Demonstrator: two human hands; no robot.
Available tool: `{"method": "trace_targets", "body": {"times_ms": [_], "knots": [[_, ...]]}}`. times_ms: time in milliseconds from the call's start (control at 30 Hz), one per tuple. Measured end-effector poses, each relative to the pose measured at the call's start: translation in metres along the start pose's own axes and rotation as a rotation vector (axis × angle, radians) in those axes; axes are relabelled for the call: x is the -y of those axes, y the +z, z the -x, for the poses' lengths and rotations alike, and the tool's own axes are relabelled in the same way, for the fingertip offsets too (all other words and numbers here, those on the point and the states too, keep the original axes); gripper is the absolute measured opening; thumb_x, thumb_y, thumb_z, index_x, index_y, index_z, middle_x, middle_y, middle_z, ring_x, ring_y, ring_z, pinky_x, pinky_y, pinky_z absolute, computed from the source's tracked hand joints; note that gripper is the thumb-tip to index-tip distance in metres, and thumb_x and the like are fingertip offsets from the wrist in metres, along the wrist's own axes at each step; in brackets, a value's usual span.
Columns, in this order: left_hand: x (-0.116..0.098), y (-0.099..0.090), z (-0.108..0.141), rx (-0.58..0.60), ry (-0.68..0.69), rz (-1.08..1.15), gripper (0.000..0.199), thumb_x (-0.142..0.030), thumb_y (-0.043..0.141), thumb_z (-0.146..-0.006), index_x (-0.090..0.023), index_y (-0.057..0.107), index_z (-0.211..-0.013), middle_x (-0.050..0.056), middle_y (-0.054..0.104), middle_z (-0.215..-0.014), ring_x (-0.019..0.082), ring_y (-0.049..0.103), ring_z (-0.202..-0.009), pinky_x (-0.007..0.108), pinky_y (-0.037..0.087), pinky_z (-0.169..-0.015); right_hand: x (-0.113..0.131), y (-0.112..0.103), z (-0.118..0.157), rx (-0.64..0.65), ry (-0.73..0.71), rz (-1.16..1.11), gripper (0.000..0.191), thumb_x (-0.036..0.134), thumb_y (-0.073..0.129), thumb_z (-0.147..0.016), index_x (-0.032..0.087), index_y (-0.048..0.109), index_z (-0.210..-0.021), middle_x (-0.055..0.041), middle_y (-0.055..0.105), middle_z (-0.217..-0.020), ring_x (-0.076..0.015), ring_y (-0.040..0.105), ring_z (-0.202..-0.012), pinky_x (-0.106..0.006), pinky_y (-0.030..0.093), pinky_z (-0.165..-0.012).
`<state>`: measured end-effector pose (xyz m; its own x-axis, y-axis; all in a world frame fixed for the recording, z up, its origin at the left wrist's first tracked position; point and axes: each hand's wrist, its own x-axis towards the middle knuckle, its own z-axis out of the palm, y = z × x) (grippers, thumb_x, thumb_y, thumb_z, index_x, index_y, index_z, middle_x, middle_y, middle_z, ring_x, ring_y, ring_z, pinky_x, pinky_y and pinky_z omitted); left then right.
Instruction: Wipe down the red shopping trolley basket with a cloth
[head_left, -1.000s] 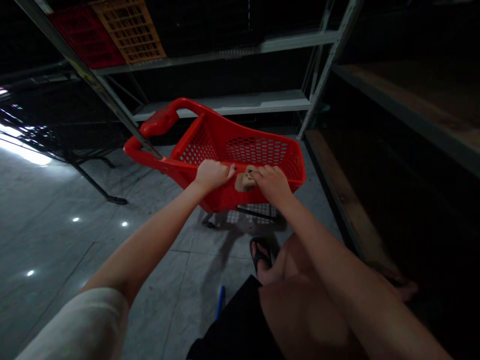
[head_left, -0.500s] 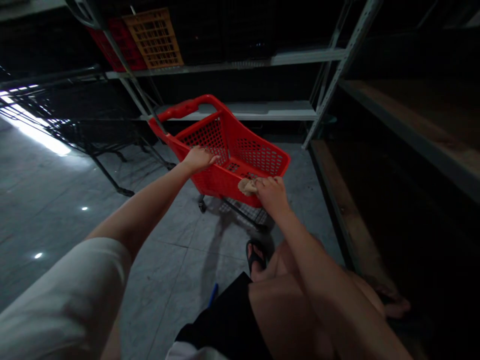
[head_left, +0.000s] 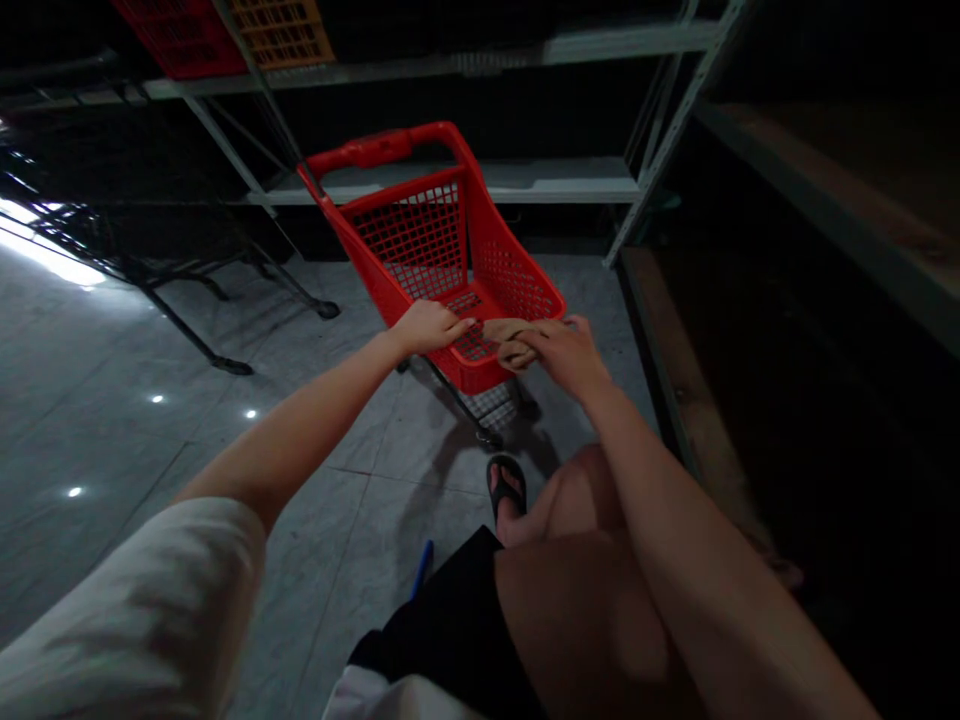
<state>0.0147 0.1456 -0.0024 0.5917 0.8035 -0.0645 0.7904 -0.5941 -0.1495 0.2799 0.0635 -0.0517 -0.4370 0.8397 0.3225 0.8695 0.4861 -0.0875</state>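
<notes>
A small red plastic shopping cart [head_left: 382, 290] stands on the floor before me, its handle [head_left: 375, 149] on the far side. My left hand [head_left: 427, 328] is closed over the near side rim of its basket, thumb pointing toward the right. A crumpled tan cloth [head_left: 516, 342] is gripped in the fingers of my right hand [head_left: 568, 352], by the basket's narrow end. The cloth overlaps the rim in this view; whether it presses on it I cannot tell.
Behind the cart runs a metal shelf [head_left: 570, 182] with a red crate [head_left: 180, 35] and an orange crate [head_left: 281, 30] above. Dark metal frames [head_left: 180, 320] stand at left, a wooden-edged shelf [head_left: 694, 400] at right. A blue stick-like object [head_left: 422, 568] lies near my leg.
The cart has turned, its narrow end swinging nearer to me. My right hand has moved the cloth up and right to that end. My left hand has shifted right, still on the rim.
</notes>
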Motion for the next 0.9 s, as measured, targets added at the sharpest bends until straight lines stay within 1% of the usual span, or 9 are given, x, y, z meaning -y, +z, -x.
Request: {"method": "trace_targets", "body": {"times_ms": [67, 167, 333, 433, 500, 567, 733, 800, 900], "knots": [[-0.002, 0.001, -0.004, -0.012, 0.002, 0.017, 0.08, -0.061, 0.019, -0.106, -0.014, 0.083, -0.093, 0.017, 0.079, -0.091, 0.027, 0.073, -0.087, 0.034, 0.041, -0.07, -0.021, 0.002, 0.003, -0.027, 0.063, 0.029, 0.031, 0.019, 0.047, -0.105, 0.029, 0.071, -0.123, -0.0049, 0.073, -0.125, -0.0235, 0.061, -0.113, -0.044, 0.024, -0.104], [-0.005, 0.004, -0.014, -0.032, -0.007, 0.018, 0.084, -0.064, 0.017, -0.105, -0.015, 0.084, -0.093, 0.018, 0.079, -0.089, 0.027, 0.074, -0.088, 0.034, 0.04, -0.07, -0.026, 0.007, 0.0, -0.06, 0.081, 0.064, 0.033, 0.02, 0.047, -0.105, 0.028, 0.071, -0.125, -0.007, 0.072, -0.126, -0.0251, 0.058, -0.116, -0.041, 0.028, -0.099], [0.015, -0.001, -0.025, 0.046, -0.024, -0.081, 0.073, -0.053, 0.022, -0.107, -0.012, 0.082, -0.101, 0.018, 0.079, -0.102, 0.026, 0.073, -0.097, 0.033, 0.045, -0.081, 0.004, 0.006, -0.016, -0.058, 0.035, 0.112, 0.031, 0.026, 0.047, -0.106, 0.025, 0.073, -0.121, -0.0112, 0.073, -0.117, -0.0276, 0.055, -0.107, -0.04, 0.03, -0.087], [0.036, -0.01, -0.016, 0.089, -0.008, -0.182, 0.063, -0.042, 0.028, -0.107, -0.006, 0.08, -0.105, 0.02, 0.077, -0.113, 0.026, 0.069, -0.111, 0.032, 0.042, -0.098, 0.028, 0.004, -0.027, -0.052, -0.027, 0.098, 0.033, 0.028, 0.043, -0.107, 0.023, 0.074, -0.119, -0.0127, 0.073, -0.11, -0.0275, 0.055, -0.104, -0.041, 0.029, -0.087], [0.043, -0.013, -0.003, 0.106, -0.024, -0.196, 0.062, -0.043, 0.029, -0.108, -0.007, 0.079, -0.105, 0.019, 0.077, -0.115, 0.026, 0.067, -0.117, 0.032, 0.04, -0.103, 0.046, 0.005, -0.033, -0.046, -0.052, 0.064, 0.035, 0.027, 0.041, -0.107, 0.022, 0.073, -0.121, -0.0134, 0.072, -0.11, -0.0277, 0.055, -0.104, -0.042, 0.03, -0.088], [0.04, -0.01, 0.015, 0.135, -0.088, -0.164, 0.067, -0.048, 0.023, -0.109, -0.01, 0.079, -0.108, 0.018, 0.078, -0.112, 0.026, 0.069, -0.113, 0.032, 0.044, -0.097, 0.067, 0.008, -0.037, -0.035, -0.051, 0.019, 0.033, 0.028, 0.043, -0.107, 0.021, 0.071, -0.124, -0.0135, 0.072, -0.113, -0.0283, 0.055, -0.105, -0.042, 0.03, -0.088], [0.012, 0.013, 0.052, 0.2, -0.13, -0.086, 0.059, -0.044, 0.022, -0.11, -0.017, 0.058, -0.148, 0.019, 0.077, -0.109, 0.031, 0.073, -0.104, 0.033, 0.047, -0.078, 0.11, 0.019, -0.045, -0.059, -0.104, -0.028, 0.036, 0.024, 0.039, -0.107, 0.015, 0.066, -0.13, -0.0147, 0.072, -0.117, -0.0291, 0.056, -0.109, -0.043, 0.032, -0.092], [0.007, 0.019, 0.057, 0.196, -0.15, -0.08, 0.058, -0.043, 0.024, -0.11, -0.018, 0.05, -0.155, 0.02, 0.076, -0.112, 0.032, 0.072, -0.106, 0.034, 0.047, -0.078, 0.114, 0.022, -0.045, -0.084, -0.168, -0.018, 0.036, 0.021, 0.037, -0.108, 0.015, 0.066, -0.128, -0.0137, 0.072, -0.118, -0.0279, 0.056, -0.109, -0.043, 0.032, -0.095], [0.009, 0.02, 0.053, 0.19, -0.162, -0.092, 0.059, -0.041, 0.02, -0.11, -0.018, 0.046, -0.158, 0.02, 0.075, -0.115, 0.033, 0.072, -0.109, 0.035, 0.048, -0.08, 0.101, 0.021, -0.04, -0.11, -0.231, -0.023, 0.032, 0.023, 0.04, -0.108, 0.018, 0.067, -0.123, -0.0106, 0.073, -0.12, -0.0265, 0.056, -0.109, -0.042, 0.031, -0.096]]}}
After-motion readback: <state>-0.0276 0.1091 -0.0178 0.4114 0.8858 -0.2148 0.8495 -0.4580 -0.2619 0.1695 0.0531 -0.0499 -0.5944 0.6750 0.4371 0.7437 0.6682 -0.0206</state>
